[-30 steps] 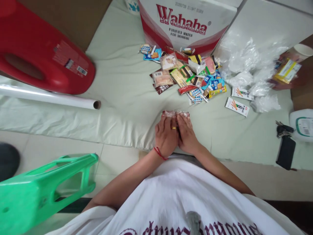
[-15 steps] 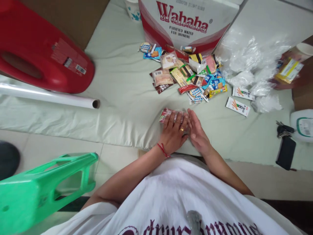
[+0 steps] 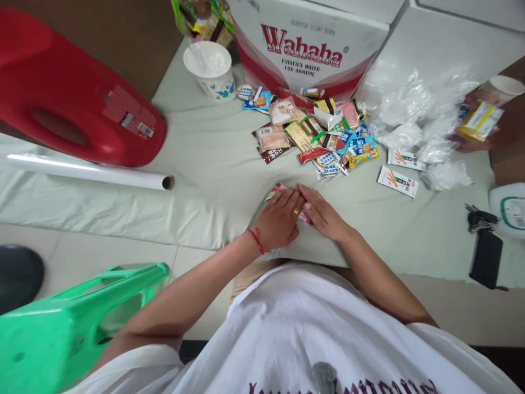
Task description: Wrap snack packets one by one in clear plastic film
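A small clear packet with red print (image 3: 274,191) lies on the cloth near the table's front edge, mostly hidden under my hands. My left hand (image 3: 279,216), with a gold ring and a red string bracelet, rests flat over it, fingers stretched out and close together. From the other side my right hand (image 3: 325,216) lies against the packet's right end, fingers straight and its tips touching the left fingers. Beyond them is a pile of wrapped snacks (image 3: 305,135), and to the right two white snack sachets (image 3: 397,181) lie near each other.
A Wahaha carton (image 3: 305,54) and a paper cup (image 3: 211,71) stand at the back. Crumpled clear plastic bags (image 3: 414,123) are at right, keys (image 3: 479,218) and a black case (image 3: 486,258) farther right. On the left are a red jug (image 3: 94,104), a white roll (image 3: 90,171) and a green stool (image 3: 45,328).
Both hands have shifted left across the packet, and the right hand has leaned in over its right end. My view has tilted up slightly, showing more of the paper cup.
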A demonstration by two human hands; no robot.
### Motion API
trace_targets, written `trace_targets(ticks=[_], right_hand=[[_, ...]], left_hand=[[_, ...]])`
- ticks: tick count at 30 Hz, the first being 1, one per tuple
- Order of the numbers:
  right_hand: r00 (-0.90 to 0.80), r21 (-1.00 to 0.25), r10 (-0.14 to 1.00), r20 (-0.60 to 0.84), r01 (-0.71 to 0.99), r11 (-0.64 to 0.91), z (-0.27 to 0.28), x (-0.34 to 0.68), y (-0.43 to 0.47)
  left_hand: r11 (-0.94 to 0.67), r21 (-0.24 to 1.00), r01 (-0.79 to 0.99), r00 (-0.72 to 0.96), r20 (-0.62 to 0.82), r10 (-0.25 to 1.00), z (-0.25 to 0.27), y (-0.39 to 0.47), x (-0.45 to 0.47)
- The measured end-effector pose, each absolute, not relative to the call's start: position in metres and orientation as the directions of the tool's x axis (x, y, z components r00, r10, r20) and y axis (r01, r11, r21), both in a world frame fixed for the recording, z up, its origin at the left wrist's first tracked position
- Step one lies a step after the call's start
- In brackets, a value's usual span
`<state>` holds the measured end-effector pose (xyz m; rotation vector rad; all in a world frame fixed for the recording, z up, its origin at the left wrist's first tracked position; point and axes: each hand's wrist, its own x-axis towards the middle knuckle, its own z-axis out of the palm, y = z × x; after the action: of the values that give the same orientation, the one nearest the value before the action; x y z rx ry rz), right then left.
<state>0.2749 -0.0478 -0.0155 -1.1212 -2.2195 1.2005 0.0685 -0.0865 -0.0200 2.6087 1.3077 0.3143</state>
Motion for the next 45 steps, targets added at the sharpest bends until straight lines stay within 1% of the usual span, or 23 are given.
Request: trace_targets(ticks=[2, 6, 8, 10, 11, 12, 13, 14, 15, 16, 17, 18, 20, 21, 23, 27, 30, 33, 36, 38, 40, 43, 45], right_hand=[[-0.568, -0.88, 0.821, -0.061, 0.418, 0.224, -0.018, 0.272, -0.051], [-0.528, -0.979, 0.845, -0.084, 0.203, 0.029, -0.021, 0.28, -0.054], [-0.464, -0.992, 0.882, -0.081, 0.127, -0.025, -0.02, 0.288, -0.052], [-0.37, -0.996, 0.927, -0.06, 0.078, -0.033, -0.016, 0.296, -0.051], [-0.338, -0.998, 0.94, -0.046, 0.065, -0.026, -0.012, 0.299, -0.051], [-0.33, -0.998, 0.943, -0.036, 0.057, -0.018, -0.008, 0.3, -0.052], [-0.345, -0.998, 0.938, -0.033, 0.053, -0.015, -0.004, 0.3, -0.053], [-0.372, -0.999, 0.928, -0.034, 0.049, -0.017, 0.0, 0.297, -0.056], [-0.406, -0.999, 0.913, -0.037, 0.048, -0.019, 0.004, 0.293, -0.058], [-0.436, -0.999, 0.899, -0.037, 0.048, -0.018, 0.007, 0.287, -0.062], [-0.453, -0.999, 0.891, -0.03, 0.048, -0.009, 0.009, 0.28, -0.065], [-0.456, -0.999, 0.89, -0.02, 0.05, 0.003, 0.01, 0.272, -0.068], [-0.431, -0.998, 0.902, -0.006, 0.058, 0.021, 0.008, 0.26, -0.075], [-0.41, -0.998, 0.912, -0.011, 0.059, 0.014, 0.006, 0.256, -0.078], [-0.389, -0.998, 0.92, -0.059, 0.05, -0.043, 0.0, 0.253, -0.082], [-0.384, -0.982, 0.905, -0.184, 0.028, -0.188, -0.003, 0.261, -0.085], [-0.335, -0.971, 0.912, -0.236, 0.032, -0.239, -0.001, 0.268, -0.087], [-0.213, -0.971, 0.953, -0.217, 0.146, -0.189, 0.0, 0.274, -0.092], [-0.112, -0.947, 0.99, -0.084, 0.319, -0.044, -0.001, 0.284, -0.098], [-0.1, -0.924, 0.995, -0.025, 0.381, 0.015, -0.002, 0.293, -0.1], [-0.138, -0.939, 0.987, -0.079, 0.344, -0.026, -0.002, 0.302, -0.1], [-0.231, -0.959, 0.944, -0.236, 0.21, -0.188, -0.002, 0.312, -0.099], [-0.188, -0.96, 0.953, -0.238, 0.198, -0.2, -0.002, 0.314, -0.1]], left_hand=[[-0.597, 0.278, 0.752, 0.589, 0.123, 0.799, -0.024, -0.08, 0.069], [-0.582, 0.318, 0.748, 0.566, 0.152, 0.81, -0.033, -0.07, 0.069], [-0.543, 0.406, 0.735, 0.515, 0.188, 0.836, -0.03, -0.067, 0.067], [-0.464, 0.572, 0.676, 0.399, 0.246, 0.883, -0.02, -0.067, 0.064], [-0.396, 0.683, 0.613, 0.304, 0.259, 0.917, -0.013, -0.068, 0.064], [-0.307, 0.802, 0.512, 0.192, 0.242, 0.951, -0.006, -0.07, 0.065], [-0.206, 0.909, 0.363, 0.084, 0.188, 0.979, 0.001, -0.071, 0.068], [-0.098, 0.981, 0.17, 0.002, 0.099, 0.995, 0.007, -0.073, 0.072], [0.009, 0.999, -0.046, -0.039, -0.011, 0.999, 0.011, -0.074, 0.078], [0.104, 0.962, -0.253, -0.044, -0.118, 0.992, 0.014, -0.075, 0.085], [0.174, 0.886, -0.429, -0.03, -0.207, 0.978, 0.015, -0.077, 0.093], [0.219, 0.796, -0.564, -0.014, -0.274, 0.962, 0.015, -0.078, 0.1], [0.247, 0.647, -0.722, -0.012, -0.368, 0.93, 0.013, -0.079, 0.113], [0.239, 0.607, -0.758, -0.023, -0.391, 0.92, 0.011, -0.08, 0.117], [0.233, 0.586, -0.776, -0.035, -0.409, 0.912, 0.008, -0.081, 0.123], [0.281, 0.582, -0.763, 0.001, -0.433, 0.901, 0.007, -0.08, 0.128], [0.318, 0.538, -0.78, 0.05, -0.453, 0.89, 0.005, -0.076, 0.135], [0.36, 0.506, -0.784, 0.107, -0.461, 0.881, 0.0, -0.072, 0.145], [0.398, 0.47, -0.788, 0.158, -0.47, 0.869, -0.003, -0.071, 0.155], [0.426, 0.45, -0.785, 0.196, -0.472, 0.86, -0.004, -0.071, 0.159], [0.444, 0.429, -0.786, 0.229, -0.466, 0.855, -0.003, -0.071, 0.162], [0.458, 0.404, -0.792, 0.258, -0.458, 0.85, -0.004, -0.069, 0.166], [0.459, 0.401, -0.793, 0.263, -0.455, 0.851, -0.006, -0.068, 0.168]])
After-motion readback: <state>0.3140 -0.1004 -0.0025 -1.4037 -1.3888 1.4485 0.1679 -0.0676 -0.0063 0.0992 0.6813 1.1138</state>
